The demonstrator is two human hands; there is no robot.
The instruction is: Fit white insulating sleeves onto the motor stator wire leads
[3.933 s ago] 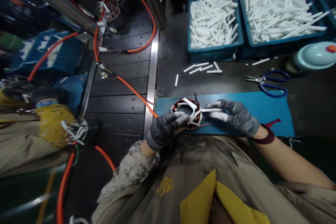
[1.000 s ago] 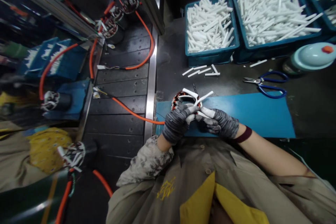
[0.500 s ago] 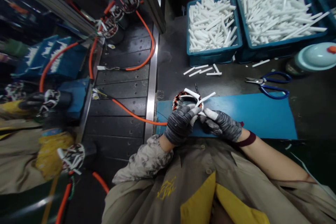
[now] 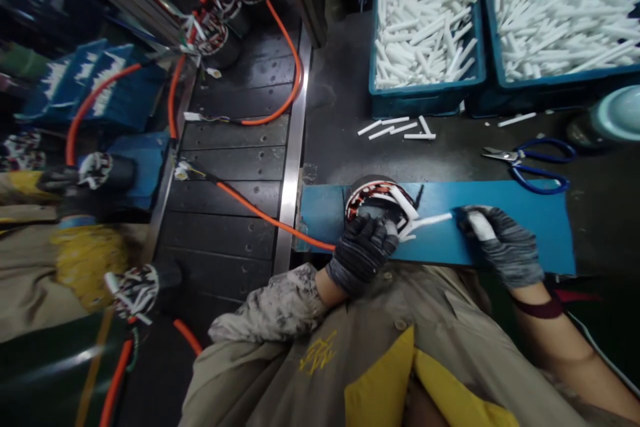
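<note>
The left hand (image 4: 363,250) clamped the coil (image 4: 380,193) by its near edge, seemingly steadying it against the mat (image 4: 435,248), while the right hand (image 4: 503,243) curled apart, its grip unclear.

From my station I saw coarse, matt knit cloth on the left glove (image 4: 364,252) and right glove (image 4: 509,243). The coil (image 4: 373,191) had wire with a coppery metal glint; the loose tubes (image 4: 403,128) looked smooth and matt. The bin (image 4: 425,105) was smooth plastic, the scissors (image 4: 513,157) shiny metal at the blades. The mat (image 4: 543,227) had a soft sheen, the counter (image 4: 335,93) was mostly dull, the rail (image 4: 290,193) glossy metal.
</note>
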